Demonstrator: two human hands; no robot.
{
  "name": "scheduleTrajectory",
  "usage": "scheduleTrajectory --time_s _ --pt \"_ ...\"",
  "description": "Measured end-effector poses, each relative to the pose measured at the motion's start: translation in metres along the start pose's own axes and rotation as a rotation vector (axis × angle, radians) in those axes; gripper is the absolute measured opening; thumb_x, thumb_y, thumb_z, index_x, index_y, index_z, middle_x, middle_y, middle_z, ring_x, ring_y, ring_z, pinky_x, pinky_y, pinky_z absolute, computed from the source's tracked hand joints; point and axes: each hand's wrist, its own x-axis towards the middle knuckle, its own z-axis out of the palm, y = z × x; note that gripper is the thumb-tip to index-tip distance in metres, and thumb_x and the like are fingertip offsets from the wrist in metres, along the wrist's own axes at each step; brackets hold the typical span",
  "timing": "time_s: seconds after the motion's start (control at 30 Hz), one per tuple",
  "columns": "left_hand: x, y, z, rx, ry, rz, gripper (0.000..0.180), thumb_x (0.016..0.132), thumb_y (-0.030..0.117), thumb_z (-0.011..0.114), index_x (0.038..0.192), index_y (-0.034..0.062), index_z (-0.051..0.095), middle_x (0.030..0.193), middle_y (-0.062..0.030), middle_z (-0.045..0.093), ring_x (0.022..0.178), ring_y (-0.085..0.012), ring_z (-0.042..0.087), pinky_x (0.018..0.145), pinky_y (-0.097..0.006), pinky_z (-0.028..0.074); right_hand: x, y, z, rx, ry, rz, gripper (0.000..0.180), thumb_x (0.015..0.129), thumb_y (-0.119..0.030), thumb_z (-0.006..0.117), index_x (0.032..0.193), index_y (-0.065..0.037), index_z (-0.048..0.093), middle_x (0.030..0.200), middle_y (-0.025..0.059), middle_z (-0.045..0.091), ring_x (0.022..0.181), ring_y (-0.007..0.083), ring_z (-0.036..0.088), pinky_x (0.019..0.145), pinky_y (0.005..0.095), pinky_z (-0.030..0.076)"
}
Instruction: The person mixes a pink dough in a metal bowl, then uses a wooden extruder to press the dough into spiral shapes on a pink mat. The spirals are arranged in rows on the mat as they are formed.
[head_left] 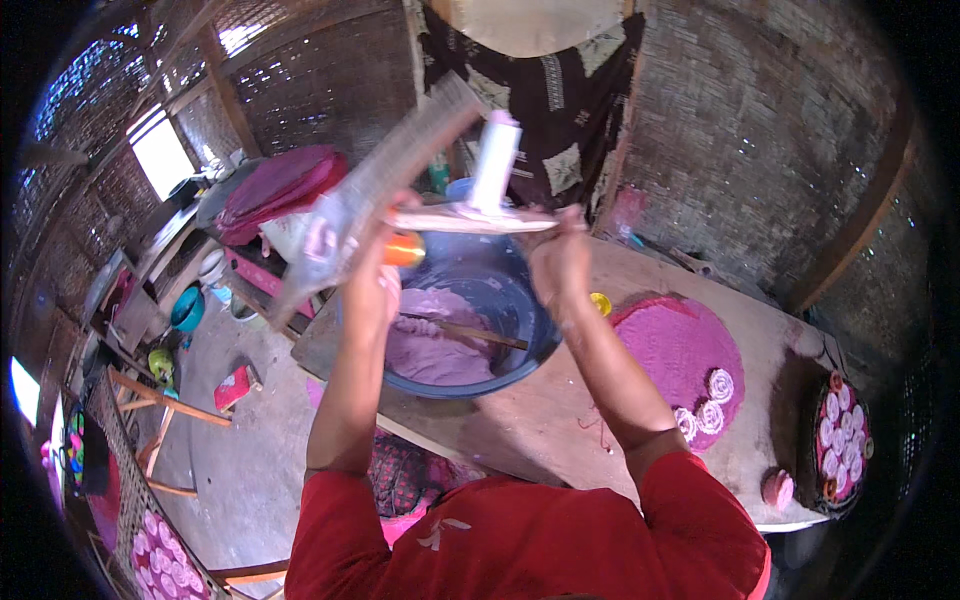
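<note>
Both my hands are raised above a dark blue basin of pale pink dough, with a wooden stick lying in it. Between them is a light wooden bar bearing a white tube, with pink dough at its top. My right hand is closed on the bar's right end. My left hand is closed near its left end, beside an orange shiny cylinder. A long board-like piece, smeared by motion, slants up past the left hand; what holds it is unclear.
On the wooden table, a round pink mat carries several pale coiled dough pieces. A tray of coils stands far right, near a pink lump. Stacked pink mats are at left; a low stool sits on the floor.
</note>
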Motion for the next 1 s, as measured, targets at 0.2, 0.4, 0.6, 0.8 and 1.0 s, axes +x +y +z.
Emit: scheduleTrajectory --time_s 0.2,0.4,0.6,0.8,1.0 --pt "0.045 0.051 -0.057 0.978 0.064 0.384 0.023 0.080 0.015 0.073 0.096 0.0004 0.064 0.094 -0.0083 0.063 0.089 -0.0194 0.060 0.080 -0.032 0.046 -0.066 0.056 -0.031 -2.138 -0.874 0.344 0.049 0.092 -0.039 0.055 0.131 -0.009 0.049 0.123 0.0250 0.057 0.113 0.0378 0.058 0.091 0.0440 0.048" --pt "0.041 0.046 -0.071 1.417 -0.232 0.644 0.040 0.063 0.038 0.083 0.081 0.0080 0.064 0.076 -0.0081 0.054 0.071 -0.0266 0.055 0.064 -0.038 0.045 -0.066 0.035 -0.002 -2.382 -1.070 0.146 0.050 0.091 -0.018 0.050 0.139 -0.030 0.045 0.116 0.0196 0.062 0.103 0.0333 0.065 0.083 0.0455 0.053" --pt "0.027 0.005 -0.112 1.571 -0.297 0.578 0.038 0.059 0.038 0.079 0.074 0.0095 0.060 0.075 -0.0048 0.051 0.072 -0.0239 0.054 0.062 -0.035 0.047 -0.067 0.042 0.010 -2.298 -1.299 0.112 0.044 0.093 -0.027 0.048 0.137 -0.024 0.047 0.091 0.0202 0.068 0.082 0.0371 0.067 0.070 0.0479 0.053" --pt "0.024 -0.016 -0.126 1.578 -0.416 0.566 0.034 0.060 0.035 0.074 0.074 0.0091 0.058 0.075 -0.0052 0.050 0.070 -0.0244 0.053 0.057 -0.035 0.046 -0.093 0.021 0.006 -2.136 -1.316 0.412 0.047 0.094 -0.041 0.050 0.135 -0.019 0.050 0.101 0.0224 0.066 0.092 0.0381 0.065 0.078 0.0460 0.051" --pt "0.024 -0.012 -0.117 1.517 -0.485 0.601 0.032 0.062 0.033 0.071 0.076 0.0083 0.056 0.075 -0.0075 0.049 0.069 -0.0259 0.053 0.057 -0.037 0.045 -0.072 -0.042 0.011 -1.501 -1.080 0.685 0.044 0.097 -0.030 0.055 0.137 -0.014 0.050 0.119 0.0089 0.065 0.088 0.0176 0.062 0.076 0.0303 0.049"
